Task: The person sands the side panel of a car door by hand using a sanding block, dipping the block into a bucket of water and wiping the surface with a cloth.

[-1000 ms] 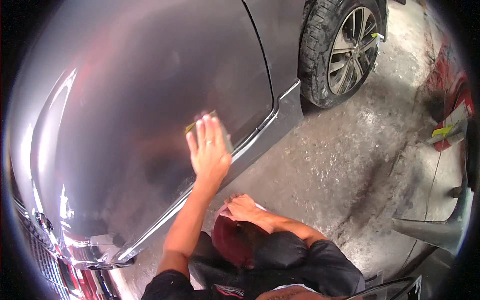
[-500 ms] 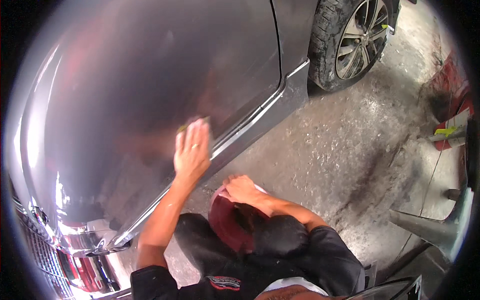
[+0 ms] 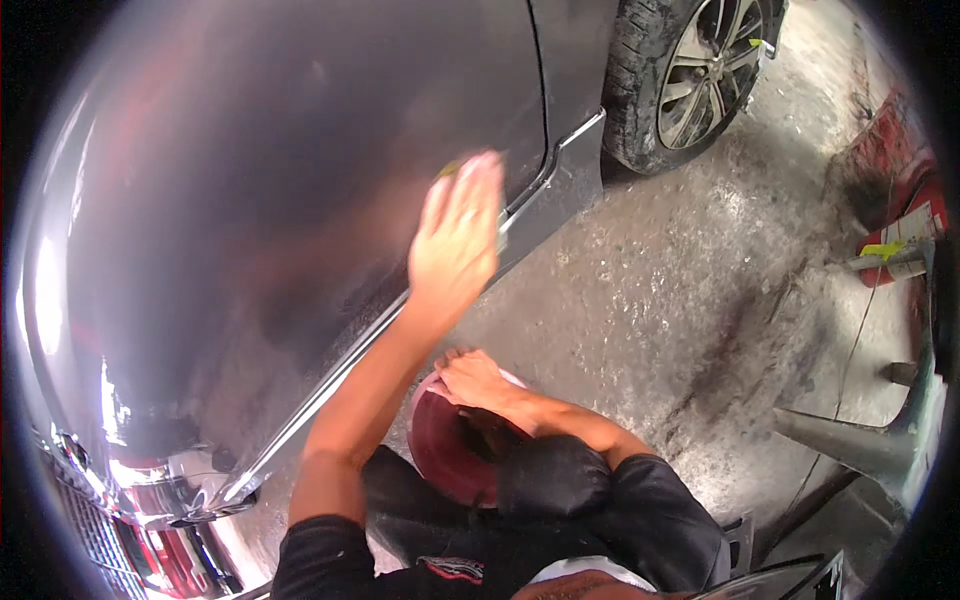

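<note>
My left hand (image 3: 455,235) lies, smeared by motion, on the lower part of a dark grey car door (image 3: 330,170), close to its bottom edge. Beneath the fingers it holds a thin pad, of which only a yellow-green edge (image 3: 449,168) shows; the rest is covered by the hand. Between my knees stands a red bucket (image 3: 435,450) with a dark inside. The fingers of my right hand (image 3: 468,378) are curled over its far rim. What the bucket holds is too dark to make out.
A wheel (image 3: 690,85) stands beyond the door at the upper right. Along the door's bottom runs a sill with a bright strip (image 3: 330,385). At right are a grey panel-like part (image 3: 850,440) and a red cylinder (image 3: 890,255) with yellow tape. The floor (image 3: 640,290) is stained concrete.
My left hand has slid along the door, away from me and to the right, with the pad under it. My right hand stays on the bucket's rim. The whole view has shifted slightly.
</note>
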{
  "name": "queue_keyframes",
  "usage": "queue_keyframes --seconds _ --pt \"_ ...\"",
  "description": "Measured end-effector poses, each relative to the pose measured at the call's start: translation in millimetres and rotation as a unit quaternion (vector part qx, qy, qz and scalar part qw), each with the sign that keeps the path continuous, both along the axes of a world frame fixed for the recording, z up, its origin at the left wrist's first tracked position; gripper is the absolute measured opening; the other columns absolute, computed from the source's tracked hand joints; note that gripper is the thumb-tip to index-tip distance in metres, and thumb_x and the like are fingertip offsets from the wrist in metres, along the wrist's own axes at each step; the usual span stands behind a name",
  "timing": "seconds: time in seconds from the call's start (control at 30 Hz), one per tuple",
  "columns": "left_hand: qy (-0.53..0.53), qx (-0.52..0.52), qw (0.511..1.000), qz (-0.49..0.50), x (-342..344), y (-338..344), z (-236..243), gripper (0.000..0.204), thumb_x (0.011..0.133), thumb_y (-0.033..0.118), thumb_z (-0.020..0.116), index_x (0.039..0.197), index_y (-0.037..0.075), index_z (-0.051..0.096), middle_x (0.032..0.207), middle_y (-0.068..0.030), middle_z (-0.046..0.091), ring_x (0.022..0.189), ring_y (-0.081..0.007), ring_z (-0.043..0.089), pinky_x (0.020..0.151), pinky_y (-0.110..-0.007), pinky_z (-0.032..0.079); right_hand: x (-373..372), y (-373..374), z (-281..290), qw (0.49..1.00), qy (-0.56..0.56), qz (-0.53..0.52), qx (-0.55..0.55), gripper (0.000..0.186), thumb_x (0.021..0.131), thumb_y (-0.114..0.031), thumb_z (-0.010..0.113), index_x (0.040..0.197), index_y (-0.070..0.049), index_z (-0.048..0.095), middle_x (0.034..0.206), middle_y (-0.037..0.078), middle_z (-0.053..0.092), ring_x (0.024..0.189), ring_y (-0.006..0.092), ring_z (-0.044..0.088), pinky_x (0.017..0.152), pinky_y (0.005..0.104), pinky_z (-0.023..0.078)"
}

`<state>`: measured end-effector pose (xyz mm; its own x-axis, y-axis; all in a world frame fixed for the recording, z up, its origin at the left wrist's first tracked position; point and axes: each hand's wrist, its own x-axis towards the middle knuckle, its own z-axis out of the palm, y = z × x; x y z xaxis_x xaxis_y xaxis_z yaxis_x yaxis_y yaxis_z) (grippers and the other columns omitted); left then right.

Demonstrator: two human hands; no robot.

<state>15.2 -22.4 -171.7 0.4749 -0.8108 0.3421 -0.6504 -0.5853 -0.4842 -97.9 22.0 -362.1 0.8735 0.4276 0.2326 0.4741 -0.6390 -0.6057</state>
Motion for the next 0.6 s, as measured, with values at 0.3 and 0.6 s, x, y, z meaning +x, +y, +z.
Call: queue_keyframes --seconds 0.3,0.6 --pt "-0.005 -0.031 0.997 0.067 -23.6 43.6 -38.5 0.068 0.083 0.012 0.051 0.148 -0.002 0.037 0.156 -0.0134 0.036 0.144 -0.0246 0.035 0.119 -0.050 0.018 -2.9 -8.0 0.7 0.999 0.013 -0.033 0.023 0.042 0.087 -0.047 0.062 0.089 -0.007 0.072 0.085 0.017 0.068 0.081 0.0321 0.068 0.071 0.0443 0.054" --pt "0.011 -0.046 0.997 0.059 -18.0 31.5 -29.4 0.070 0.080 0.007 0.051 0.149 0.001 0.037 0.157 -0.0120 0.035 0.145 -0.0258 0.034 0.118 -0.050 0.019 -4.2 -4.9 -4.4 0.999 -0.001 -0.034 0.020 0.047 0.085 -0.049 0.063 0.095 -0.003 0.067 0.090 0.016 0.068 0.082 0.0330 0.067 0.072 0.0442 0.053"
